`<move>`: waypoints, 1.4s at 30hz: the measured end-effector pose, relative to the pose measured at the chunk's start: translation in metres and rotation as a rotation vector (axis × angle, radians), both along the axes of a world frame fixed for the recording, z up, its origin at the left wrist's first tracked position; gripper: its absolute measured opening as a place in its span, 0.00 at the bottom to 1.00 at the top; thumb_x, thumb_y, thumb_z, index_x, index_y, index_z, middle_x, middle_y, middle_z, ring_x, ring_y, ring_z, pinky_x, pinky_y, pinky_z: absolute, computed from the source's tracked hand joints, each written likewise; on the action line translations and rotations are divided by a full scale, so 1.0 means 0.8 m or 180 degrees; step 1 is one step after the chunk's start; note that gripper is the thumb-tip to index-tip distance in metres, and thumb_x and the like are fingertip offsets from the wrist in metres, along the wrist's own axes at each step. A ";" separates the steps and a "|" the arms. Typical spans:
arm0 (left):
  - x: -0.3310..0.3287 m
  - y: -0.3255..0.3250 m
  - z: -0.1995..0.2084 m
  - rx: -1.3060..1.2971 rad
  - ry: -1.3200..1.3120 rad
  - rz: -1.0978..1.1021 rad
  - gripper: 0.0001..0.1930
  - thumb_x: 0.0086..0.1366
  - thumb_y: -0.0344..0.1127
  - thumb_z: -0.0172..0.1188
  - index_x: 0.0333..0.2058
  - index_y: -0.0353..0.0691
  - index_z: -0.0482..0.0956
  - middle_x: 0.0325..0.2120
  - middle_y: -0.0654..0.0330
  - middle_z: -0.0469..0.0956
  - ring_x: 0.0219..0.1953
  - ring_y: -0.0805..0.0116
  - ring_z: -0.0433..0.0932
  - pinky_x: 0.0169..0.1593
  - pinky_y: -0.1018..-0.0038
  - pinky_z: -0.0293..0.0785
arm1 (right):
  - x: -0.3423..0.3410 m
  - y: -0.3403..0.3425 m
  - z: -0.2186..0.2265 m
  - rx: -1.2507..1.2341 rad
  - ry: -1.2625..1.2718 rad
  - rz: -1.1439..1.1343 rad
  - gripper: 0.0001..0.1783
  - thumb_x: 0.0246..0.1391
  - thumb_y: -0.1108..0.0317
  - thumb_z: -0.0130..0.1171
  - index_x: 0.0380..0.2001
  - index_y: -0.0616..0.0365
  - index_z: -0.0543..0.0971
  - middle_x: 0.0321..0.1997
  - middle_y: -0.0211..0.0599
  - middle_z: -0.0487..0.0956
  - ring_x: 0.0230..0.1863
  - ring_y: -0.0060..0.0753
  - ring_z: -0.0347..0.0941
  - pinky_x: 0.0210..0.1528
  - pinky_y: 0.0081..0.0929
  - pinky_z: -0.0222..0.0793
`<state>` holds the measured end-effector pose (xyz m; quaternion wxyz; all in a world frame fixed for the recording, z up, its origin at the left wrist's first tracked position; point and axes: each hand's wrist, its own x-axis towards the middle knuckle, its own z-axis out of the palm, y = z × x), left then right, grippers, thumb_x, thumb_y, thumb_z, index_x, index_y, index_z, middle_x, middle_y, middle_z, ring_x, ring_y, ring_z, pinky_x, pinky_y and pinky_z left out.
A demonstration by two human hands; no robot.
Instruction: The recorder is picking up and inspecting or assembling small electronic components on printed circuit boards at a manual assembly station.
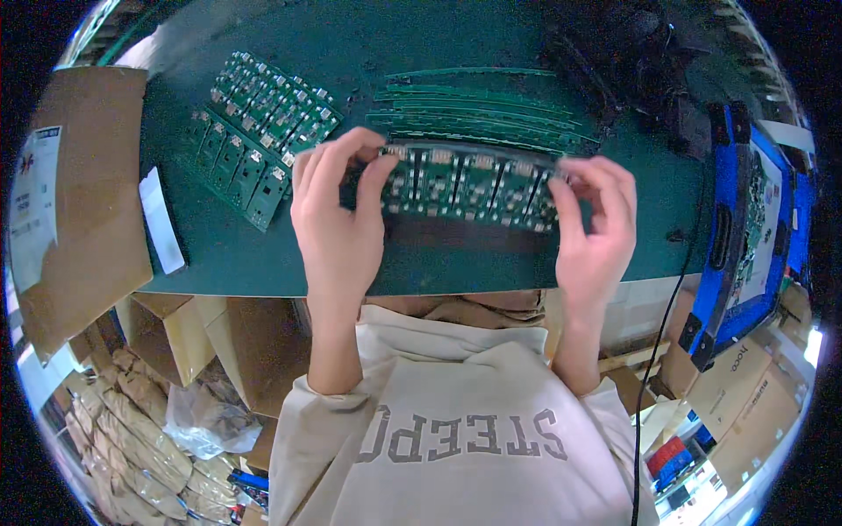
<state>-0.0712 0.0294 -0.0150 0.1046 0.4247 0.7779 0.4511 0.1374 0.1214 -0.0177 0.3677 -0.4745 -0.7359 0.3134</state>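
Between my two hands is a long green circuit board panel (474, 186), raised above the dark green table. It is made up of several small boards side by side, with silvery connectors along its far edge. My left hand (340, 188) pinches its left end between thumb and fingers. At the right end my right hand (596, 202) grips it the same way, fingers curled behind. Just beyond the panel lie several thin green strips (482, 105) in a loose row. Left of my left hand, more populated circuit board panels (263, 114) lie overlapping at an angle.
A cardboard box (88, 175) stands at the table's left edge, with a white paper strip (162, 219) beside it. On the right is a blue-framed case (737, 228). A dark bundle (640, 61) lies at the far right. A black cable (667, 333) hangs over the front edge.
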 end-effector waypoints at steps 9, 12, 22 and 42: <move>-0.008 0.025 0.002 0.0252 0.0194 -0.0301 0.13 0.62 0.23 0.67 0.45 0.42 0.87 0.35 0.61 0.81 0.39 0.64 0.74 0.46 0.70 0.72 | -0.004 0.025 0.011 0.0070 0.0037 0.0025 0.13 0.58 0.82 0.63 0.45 0.58 0.84 0.50 0.36 0.79 0.41 0.31 0.75 0.47 0.27 0.73; -0.006 0.019 -0.004 0.0350 0.0165 -0.0396 0.13 0.62 0.22 0.66 0.44 0.42 0.88 0.35 0.61 0.80 0.39 0.65 0.74 0.45 0.70 0.72 | 0.001 0.018 0.007 0.0078 -0.0027 0.0088 0.13 0.57 0.83 0.63 0.45 0.58 0.84 0.49 0.36 0.81 0.42 0.31 0.75 0.48 0.26 0.73; -0.002 -0.008 -0.006 0.0520 0.0344 -0.0221 0.13 0.59 0.19 0.67 0.40 0.41 0.90 0.39 0.62 0.80 0.39 0.66 0.75 0.44 0.73 0.72 | 0.011 0.005 0.007 0.0624 0.0031 0.0182 0.14 0.55 0.84 0.63 0.43 0.58 0.84 0.48 0.34 0.82 0.45 0.33 0.76 0.49 0.27 0.73; 0.009 0.030 -0.007 0.0197 0.0806 -0.1168 0.09 0.65 0.26 0.63 0.44 0.40 0.84 0.47 0.60 0.75 0.47 0.57 0.70 0.52 0.66 0.71 | -0.033 0.020 0.009 0.0880 -0.0573 0.0933 0.10 0.53 0.73 0.69 0.40 0.53 0.87 0.41 0.25 0.85 0.38 0.33 0.71 0.45 0.27 0.70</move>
